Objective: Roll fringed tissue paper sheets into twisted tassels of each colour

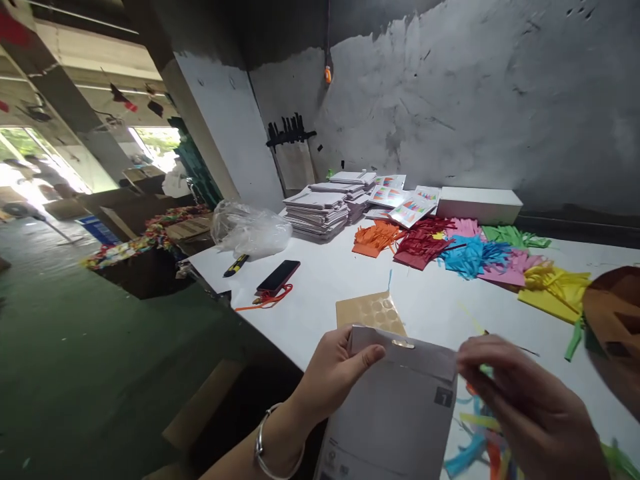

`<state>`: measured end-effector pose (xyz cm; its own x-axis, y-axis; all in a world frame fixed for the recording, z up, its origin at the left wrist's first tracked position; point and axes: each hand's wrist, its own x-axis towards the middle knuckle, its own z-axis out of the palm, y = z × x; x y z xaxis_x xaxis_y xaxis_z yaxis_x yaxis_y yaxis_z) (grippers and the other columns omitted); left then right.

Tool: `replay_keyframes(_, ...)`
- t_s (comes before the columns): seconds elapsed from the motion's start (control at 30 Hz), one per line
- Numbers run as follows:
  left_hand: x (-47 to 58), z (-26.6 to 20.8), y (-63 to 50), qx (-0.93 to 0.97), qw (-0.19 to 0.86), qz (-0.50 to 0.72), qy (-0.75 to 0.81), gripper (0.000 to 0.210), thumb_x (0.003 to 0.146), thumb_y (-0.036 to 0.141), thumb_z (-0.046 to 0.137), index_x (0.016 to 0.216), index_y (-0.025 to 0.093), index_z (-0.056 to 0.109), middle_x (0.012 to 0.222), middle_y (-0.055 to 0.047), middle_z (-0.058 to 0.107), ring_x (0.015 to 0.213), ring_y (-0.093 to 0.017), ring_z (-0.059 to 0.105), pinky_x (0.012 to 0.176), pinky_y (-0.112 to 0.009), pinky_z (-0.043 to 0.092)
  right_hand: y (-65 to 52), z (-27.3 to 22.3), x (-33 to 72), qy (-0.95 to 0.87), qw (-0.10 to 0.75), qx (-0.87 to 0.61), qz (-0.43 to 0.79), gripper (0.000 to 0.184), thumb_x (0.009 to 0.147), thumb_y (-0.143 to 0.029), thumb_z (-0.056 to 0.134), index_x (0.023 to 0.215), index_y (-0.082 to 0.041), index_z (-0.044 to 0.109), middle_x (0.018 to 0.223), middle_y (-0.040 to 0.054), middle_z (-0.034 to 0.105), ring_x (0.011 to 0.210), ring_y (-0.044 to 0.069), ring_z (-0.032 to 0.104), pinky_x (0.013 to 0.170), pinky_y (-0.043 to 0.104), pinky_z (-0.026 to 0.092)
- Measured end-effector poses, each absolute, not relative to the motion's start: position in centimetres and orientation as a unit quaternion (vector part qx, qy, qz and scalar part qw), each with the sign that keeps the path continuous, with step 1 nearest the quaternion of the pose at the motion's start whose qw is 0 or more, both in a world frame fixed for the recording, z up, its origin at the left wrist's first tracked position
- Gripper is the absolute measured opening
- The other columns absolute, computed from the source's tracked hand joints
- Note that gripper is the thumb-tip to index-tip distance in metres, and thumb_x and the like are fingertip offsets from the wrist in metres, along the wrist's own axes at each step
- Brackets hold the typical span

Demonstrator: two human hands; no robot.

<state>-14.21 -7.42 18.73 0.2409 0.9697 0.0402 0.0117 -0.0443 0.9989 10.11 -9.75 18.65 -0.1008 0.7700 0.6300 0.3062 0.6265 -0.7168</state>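
Note:
My left hand (333,373) grips a flat white paper packet (390,413), its thumb lying across the front near the top. The packet stands tilted toward me, with a hang slot in its top flap and a dark square marked 1. Close to its upper right corner, my right hand (525,400) is bent and smeared by motion; whether it touches the packet or holds anything cannot be made out. Behind the packet lies a tan sheet of round clear stickers (373,312), partly covered by it.
On the white table (310,293) are a phone (279,277), a yellow-black cutter (236,265), a plastic bag (253,227) and stacked packets (320,213). Fringed paper bundles (465,253) run along the back right. Loose coloured strips (475,447) lie beneath my right hand. A brown object (613,320) is at far right.

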Motion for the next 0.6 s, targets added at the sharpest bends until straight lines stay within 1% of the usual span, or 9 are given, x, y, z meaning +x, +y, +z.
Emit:
replay_keyframes(0.07, -13.1, 18.4, -7.9, 0.554, 0.554, 0.448, 0.432, 0.037, 0.082, 0.047, 0.076, 0.097, 0.014, 0.071, 0.089, -0.009, 0.074, 0.082, -0.024, 0.068, 0.069, -0.032, 0.055, -10.5, 19.2, 10.3, -0.776, 0.48, -0.336, 0.235, 0.012, 0.096, -0.017, 0.06, 0.098, -0.028, 0.063, 0.086, -0.0022, 0.066, 0.077, 0.012, 0.065, 0.065, 0.017, 0.053)
replay_keyframes(0.1, -12.7, 18.4, -8.1, 0.549, 0.558, 0.447, 0.432, 0.037, 0.082, 0.047, 0.076, 0.096, 0.013, 0.071, 0.087, -0.009, 0.074, 0.08, -0.024, 0.069, 0.068, -0.032, 0.055, -10.8, 19.3, 10.2, -0.797, 0.451, -0.33, 0.228, 0.013, 0.096, -0.016, 0.059, 0.098, -0.028, 0.062, 0.083, -0.0032, 0.066, 0.072, 0.011, 0.064, 0.062, 0.016, 0.052)
replay_keyframes(0.17, -11.9, 18.3, -8.5, 0.547, 0.565, 0.444, 0.43, 0.037, 0.082, 0.048, 0.076, 0.095, 0.013, 0.071, 0.082, -0.008, 0.074, 0.077, -0.023, 0.068, 0.066, -0.032, 0.054, -11.0, 19.2, 10.1, -0.817, 0.422, -0.342, 0.194, 0.013, 0.096, -0.014, 0.057, 0.098, -0.026, 0.06, 0.082, -0.0037, 0.066, 0.069, 0.009, 0.064, 0.06, 0.015, 0.051)
replay_keyframes(0.3, -10.7, 18.5, -9.1, 0.553, 0.571, 0.441, 0.416, 0.035, 0.083, 0.047, 0.075, 0.09, 0.013, 0.069, 0.081, -0.007, 0.072, 0.075, -0.021, 0.067, 0.066, -0.03, 0.053, -11.1, 18.3, 10.4, -0.818, 0.424, -0.361, 0.144, 0.012, 0.097, -0.015, 0.057, 0.099, -0.026, 0.059, 0.088, -0.0021, 0.067, 0.076, 0.01, 0.067, 0.065, 0.016, 0.052)
replay_keyframes(0.47, -9.8, 18.8, -9.6, 0.559, 0.579, 0.434, 0.405, 0.033, 0.084, 0.045, 0.075, 0.085, 0.013, 0.069, 0.076, -0.005, 0.069, 0.069, -0.017, 0.062, 0.059, -0.025, 0.049, -11.4, 17.4, 10.5, -0.808, 0.445, -0.372, 0.101, 0.013, 0.096, -0.014, 0.059, 0.102, -0.026, 0.059, 0.095, -0.0007, 0.069, 0.084, 0.011, 0.069, 0.072, 0.017, 0.054)
replay_keyframes(0.53, -9.6, 18.8, -9.7, 0.56, 0.581, 0.436, 0.398, 0.031, 0.084, 0.044, 0.075, 0.084, 0.013, 0.068, 0.075, -0.004, 0.068, 0.068, -0.016, 0.06, 0.059, -0.024, 0.048, -11.6, 17.1, 10.2, -0.798, 0.459, -0.381, 0.087, 0.013, 0.097, -0.013, 0.056, 0.101, -0.025, 0.059, 0.096, -0.0002, 0.069, 0.084, 0.011, 0.068, 0.073, 0.018, 0.053)
replay_keyframes(0.6, -9.4, 18.8, -9.8, 0.56, 0.585, 0.438, 0.39, 0.029, 0.085, 0.042, 0.075, 0.084, 0.014, 0.069, 0.076, -0.003, 0.068, 0.07, -0.015, 0.06, 0.06, -0.024, 0.049, -11.9, 16.8, 9.9, -0.79, 0.464, -0.394, 0.073, 0.012, 0.099, -0.014, 0.054, 0.101, -0.025, 0.06, 0.096, 0.0006, 0.069, 0.081, 0.011, 0.068, 0.071, 0.019, 0.052)
